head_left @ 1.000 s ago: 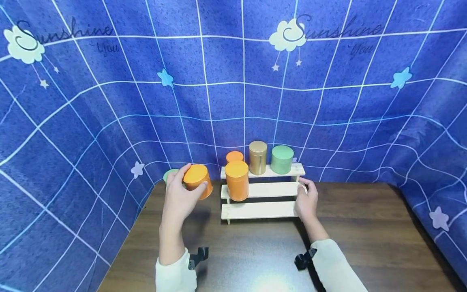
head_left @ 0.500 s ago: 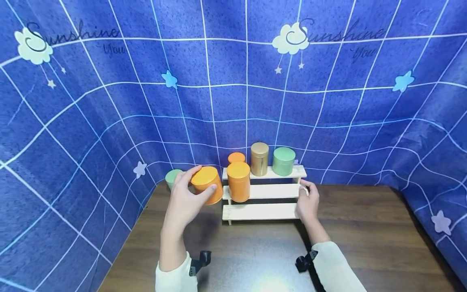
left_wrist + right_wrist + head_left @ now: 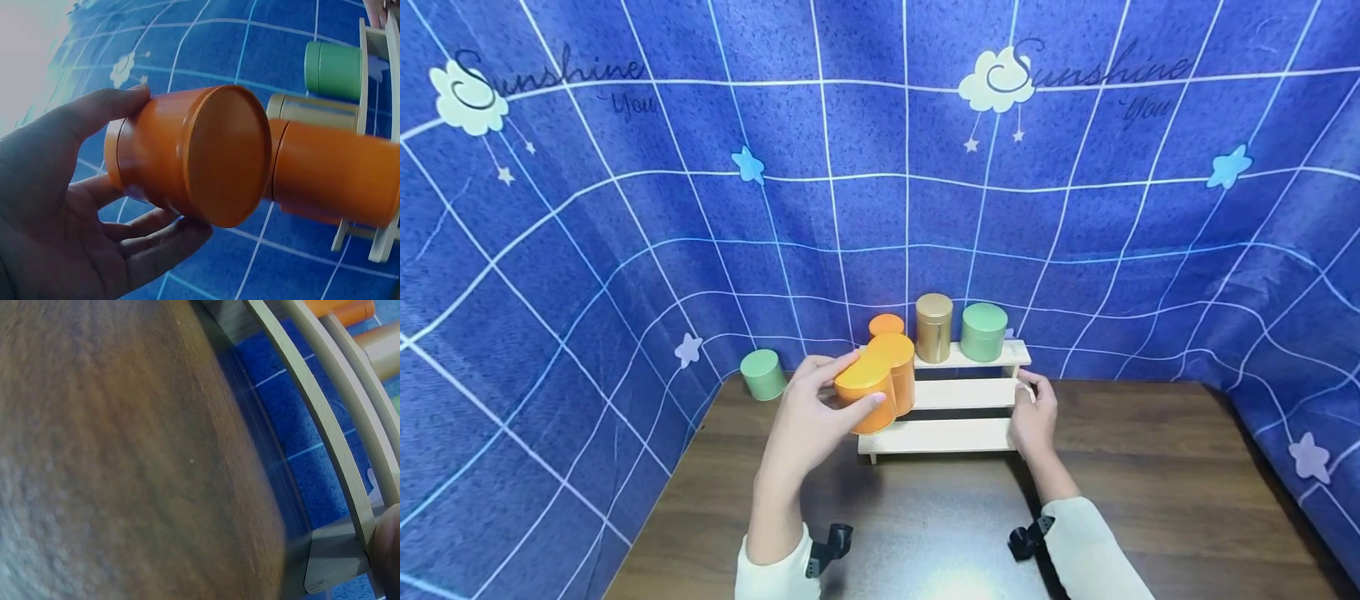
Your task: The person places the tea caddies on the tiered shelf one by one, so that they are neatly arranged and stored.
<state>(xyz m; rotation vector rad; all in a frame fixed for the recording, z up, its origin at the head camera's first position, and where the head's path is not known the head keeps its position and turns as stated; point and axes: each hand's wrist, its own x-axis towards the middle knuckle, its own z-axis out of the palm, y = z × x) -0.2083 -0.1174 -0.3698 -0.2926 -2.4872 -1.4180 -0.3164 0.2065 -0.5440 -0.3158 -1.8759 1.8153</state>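
My left hand [image 3: 808, 421] holds an orange tin [image 3: 863, 398] between thumb and fingers. The tin hangs tilted in front of the left end of a three-step wooden display rack [image 3: 955, 435], its base turned toward the left wrist camera. Another orange tin [image 3: 905, 371], partly hidden by the held one, stands on the middle step. On the top step are a smaller-looking orange tin [image 3: 886, 323], a gold tin [image 3: 933, 329] and a green tin [image 3: 983, 332]. At the rack's right end, my right hand [image 3: 1034, 417] grips its side; the right wrist view catches only a fingertip [image 3: 386, 540].
A second green tin [image 3: 763, 375] stands at the back left of the brown wooden table [image 3: 1135, 492]. Behind the table hangs a blue gridded cloth [image 3: 865, 208], which also closes in the left and right sides.
My left hand has carried the orange tin rightward, from beside the rack to in front of its left end. The green tin at the back left is now uncovered. My right hand stays put.
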